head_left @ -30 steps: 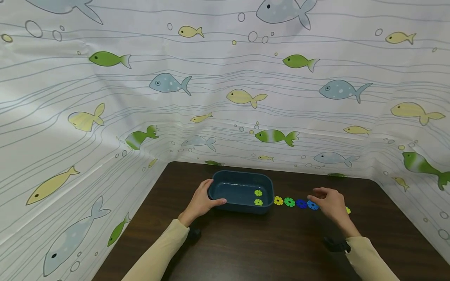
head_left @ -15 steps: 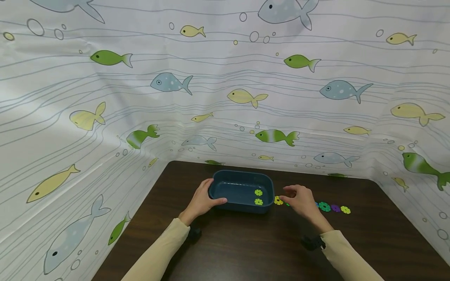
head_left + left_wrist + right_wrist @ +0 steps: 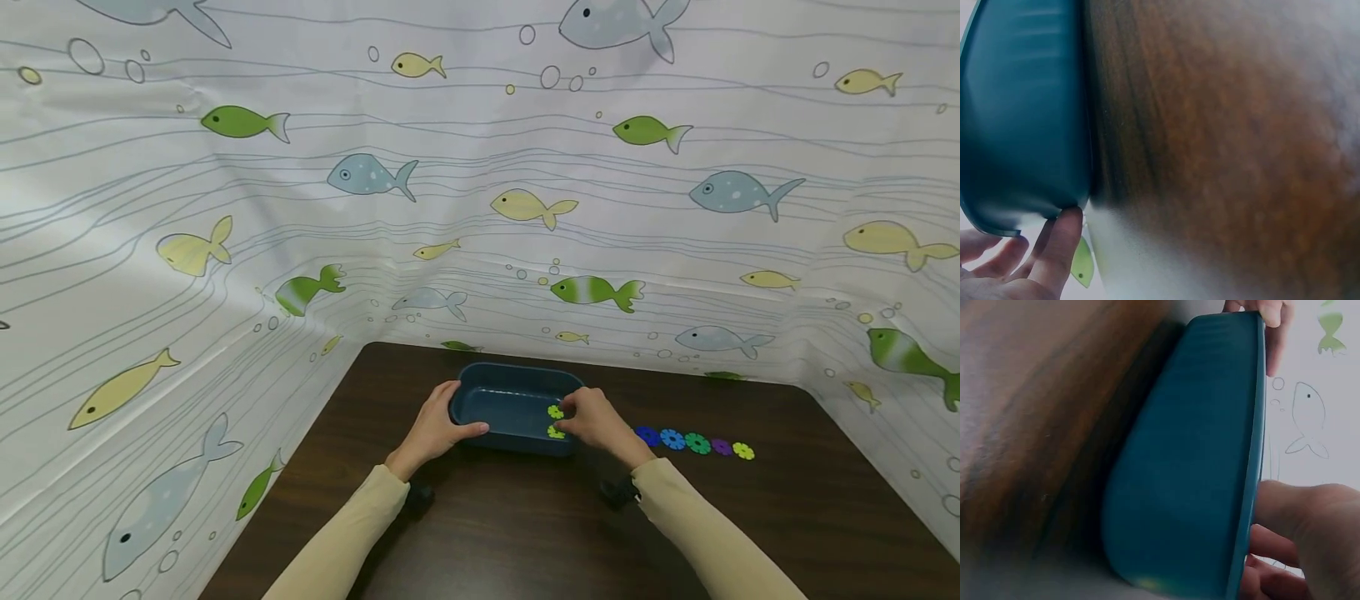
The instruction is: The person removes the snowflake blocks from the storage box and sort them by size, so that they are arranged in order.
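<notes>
A dark blue-green plastic basin [image 3: 517, 447] stands on the table, gripped at its left end by my left hand [image 3: 435, 425], thumb along the front rim. In the left wrist view, the fingers [image 3: 1057, 256] touch the basin's end wall. Two yellow-green flower-shaped discs lie inside at the right: a rear disc [image 3: 554, 412] and a front disc [image 3: 553, 432], partly covered by fingertips. My right hand [image 3: 600, 421] reaches over the right rim, thumb and forefinger apart beside these discs. In the right wrist view the basin wall [image 3: 1179, 456] hides its fingertips.
Right of the basin runs a row of flower discs: dark blue [image 3: 648, 436], light blue [image 3: 672, 440], teal [image 3: 697, 443], purple [image 3: 722, 447] and yellow-green [image 3: 743, 451]. A fish-printed sheet [image 3: 480, 250] closes off the back and sides of the dark wooden table [image 3: 510, 533].
My right hand has swept left from above the disc row to inside the basin's right end, uncovering the row's right part. My left hand keeps its grip on the basin.
</notes>
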Available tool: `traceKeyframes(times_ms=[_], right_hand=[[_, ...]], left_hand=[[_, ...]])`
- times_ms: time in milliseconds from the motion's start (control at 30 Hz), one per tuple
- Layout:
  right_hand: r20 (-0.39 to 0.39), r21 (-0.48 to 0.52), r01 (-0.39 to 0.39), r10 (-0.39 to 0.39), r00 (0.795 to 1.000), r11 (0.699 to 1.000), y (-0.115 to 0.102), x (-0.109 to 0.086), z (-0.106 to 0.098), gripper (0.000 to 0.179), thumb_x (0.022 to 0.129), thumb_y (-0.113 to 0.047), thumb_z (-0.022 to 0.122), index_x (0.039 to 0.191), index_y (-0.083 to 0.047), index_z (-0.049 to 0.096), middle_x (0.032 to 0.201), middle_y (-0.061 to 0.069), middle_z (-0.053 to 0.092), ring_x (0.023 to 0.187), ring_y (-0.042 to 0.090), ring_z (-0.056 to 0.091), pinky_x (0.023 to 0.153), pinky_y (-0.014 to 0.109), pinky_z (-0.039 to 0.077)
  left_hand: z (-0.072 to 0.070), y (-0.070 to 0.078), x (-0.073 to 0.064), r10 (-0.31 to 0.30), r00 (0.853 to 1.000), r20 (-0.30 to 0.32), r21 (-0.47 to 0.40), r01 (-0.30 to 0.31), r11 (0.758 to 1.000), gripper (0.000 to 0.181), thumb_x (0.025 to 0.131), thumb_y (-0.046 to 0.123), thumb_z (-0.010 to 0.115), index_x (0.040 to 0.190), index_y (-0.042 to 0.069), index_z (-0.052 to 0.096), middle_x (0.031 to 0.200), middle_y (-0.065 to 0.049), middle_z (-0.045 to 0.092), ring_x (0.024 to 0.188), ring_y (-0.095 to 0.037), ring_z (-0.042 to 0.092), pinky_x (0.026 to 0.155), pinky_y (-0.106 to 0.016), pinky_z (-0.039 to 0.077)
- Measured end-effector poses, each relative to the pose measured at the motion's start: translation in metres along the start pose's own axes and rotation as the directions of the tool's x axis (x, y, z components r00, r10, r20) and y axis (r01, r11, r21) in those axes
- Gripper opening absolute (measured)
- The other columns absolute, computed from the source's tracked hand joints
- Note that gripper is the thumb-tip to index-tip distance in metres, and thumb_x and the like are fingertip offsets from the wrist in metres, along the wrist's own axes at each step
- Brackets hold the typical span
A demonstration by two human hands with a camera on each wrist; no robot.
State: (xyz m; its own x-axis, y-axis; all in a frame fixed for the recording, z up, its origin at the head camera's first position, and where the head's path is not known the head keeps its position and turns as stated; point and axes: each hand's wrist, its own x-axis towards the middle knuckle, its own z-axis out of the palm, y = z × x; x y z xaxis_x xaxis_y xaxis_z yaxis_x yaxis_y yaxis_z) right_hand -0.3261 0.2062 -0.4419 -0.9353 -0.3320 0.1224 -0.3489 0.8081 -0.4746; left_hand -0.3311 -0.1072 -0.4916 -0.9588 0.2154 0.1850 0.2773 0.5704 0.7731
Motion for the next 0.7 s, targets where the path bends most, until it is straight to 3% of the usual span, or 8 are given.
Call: traceKeyframes(times_ms=[100, 233, 433, 700], right_hand=[[0.069, -0.055, 0.021, -0.017, 0.997, 0.998, -0.004, 0.009, 0.002, 0.019, 0.093, -0.009, 0.085, 0.104, 0.006, 0.083, 0.097, 0.02, 0.082, 0.083, 0.03, 0.076, 0.076, 0.043, 0.064], [0.118, -0.119, 0.019, -0.005, 0.993, 0.993, -0.009, 0.018, 0.006, 0.008, 0.091, -0.006, 0.086, 0.09, 0.002, 0.083, 0.094, 0.02, 0.081, 0.077, 0.029, 0.074, 0.073, 0.041, 0.062], [0.176, -0.185, -0.025, 0.058, 0.983, 0.982, -0.013, 0.026, 0.013, 0.018, 0.092, 0.001, 0.083, 0.076, 0.002, 0.075, 0.064, 0.005, 0.058, 0.058, 0.015, 0.044, 0.061, 0.031, 0.039], [0.193, -0.26, -0.035, 0.087, 0.977, 0.965, -0.013, 0.033, 0.02, 0.03, 0.092, 0.01, 0.079, 0.069, -0.004, 0.067, 0.059, 0.002, 0.048, 0.057, 0.015, 0.037, 0.059, 0.031, 0.034]], left_hand=[[0.0, 0.0, 0.0, -0.004, 1.0, 0.0, 0.007, 0.004, 1.0, 0.106, 0.088, 0.047, 0.09, 0.167, 0.0, 0.038, 0.173, -0.026, 0.038, 0.156, -0.049, 0.044, 0.125, -0.07, 0.042], [0.0, 0.0, 0.0, -0.006, 1.0, -0.007, 0.011, 0.006, 1.0, 0.105, 0.088, 0.046, 0.091, 0.167, 0.0, 0.039, 0.173, -0.025, 0.038, 0.156, -0.049, 0.044, 0.125, -0.069, 0.042], [0.0, 0.001, -0.001, -0.01, 1.0, 0.0, 0.008, 0.01, 1.0, 0.105, 0.088, 0.046, 0.091, 0.167, 0.0, 0.039, 0.173, -0.026, 0.038, 0.157, -0.049, 0.044, 0.125, -0.069, 0.041], [0.0, 0.001, 0.001, -0.011, 1.0, -0.002, 0.012, 0.011, 1.0, 0.105, 0.088, 0.046, 0.091, 0.166, -0.001, 0.039, 0.172, -0.026, 0.039, 0.155, -0.048, 0.045, 0.125, -0.069, 0.042]])
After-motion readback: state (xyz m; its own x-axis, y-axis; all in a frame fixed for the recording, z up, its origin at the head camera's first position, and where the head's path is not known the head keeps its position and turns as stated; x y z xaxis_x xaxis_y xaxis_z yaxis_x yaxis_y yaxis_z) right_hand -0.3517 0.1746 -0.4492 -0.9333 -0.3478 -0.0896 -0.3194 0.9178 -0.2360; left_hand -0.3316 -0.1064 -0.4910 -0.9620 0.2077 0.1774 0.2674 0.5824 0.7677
